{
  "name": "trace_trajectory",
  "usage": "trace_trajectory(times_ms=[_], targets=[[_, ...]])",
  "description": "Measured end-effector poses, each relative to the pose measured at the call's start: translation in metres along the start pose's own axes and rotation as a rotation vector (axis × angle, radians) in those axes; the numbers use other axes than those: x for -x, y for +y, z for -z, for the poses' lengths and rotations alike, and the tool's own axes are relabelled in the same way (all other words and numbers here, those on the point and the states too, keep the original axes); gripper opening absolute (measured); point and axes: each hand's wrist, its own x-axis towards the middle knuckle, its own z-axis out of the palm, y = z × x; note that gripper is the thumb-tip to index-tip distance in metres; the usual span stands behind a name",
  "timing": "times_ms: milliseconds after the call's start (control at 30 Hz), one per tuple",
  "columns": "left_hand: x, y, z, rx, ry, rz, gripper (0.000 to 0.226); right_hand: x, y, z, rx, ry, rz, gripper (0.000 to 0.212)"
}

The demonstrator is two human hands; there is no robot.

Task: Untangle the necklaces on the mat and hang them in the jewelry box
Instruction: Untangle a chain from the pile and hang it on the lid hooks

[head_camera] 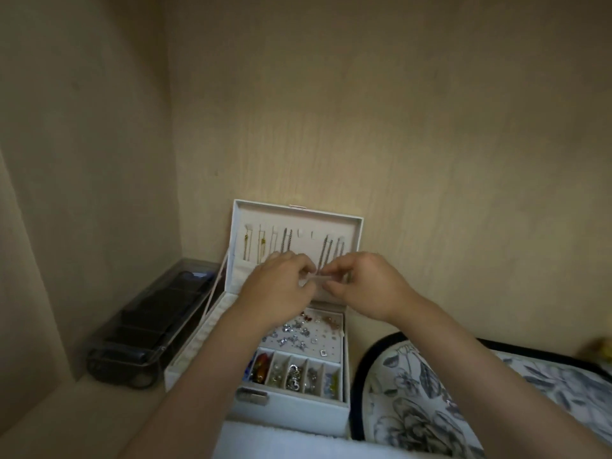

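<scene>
Grips pinched on a chain (322, 260): left hand (281, 286), right hand (364, 286) at the jewelry box (298, 417) lid.
A hard tug could tangle neighbouring necklaces (286, 241).

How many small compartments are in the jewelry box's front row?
5 in the jewelry box, side by side behind its front wall: the amber-bead compartment, then second, third, fourth and fifth rightwards. The left forearm may hide another.

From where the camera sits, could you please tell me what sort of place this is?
Probably a shelf nook inside a wardrobe or cabinet: wood-grain walls close in on the left and behind, and the shelf holds an open jewelry box with hung necklaces beside a dark lidded organizer.
</scene>
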Motion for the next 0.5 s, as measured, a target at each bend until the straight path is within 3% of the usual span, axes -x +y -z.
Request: trace_trajectory(times_ms=[133, 500], targets=[[0.008, 0.039, -0.016, 0.119, -0.069, -0.041, 0.022, 0.047, 0.041, 0.027, -0.062, -0.020, -0.086, 0.020], [0.037, 0.145, -0.099, 0.165, -0.321, -0.145, 0.020, 0.159, 0.127, 0.059, -0.129, -0.122, -0.306, 0.005]])
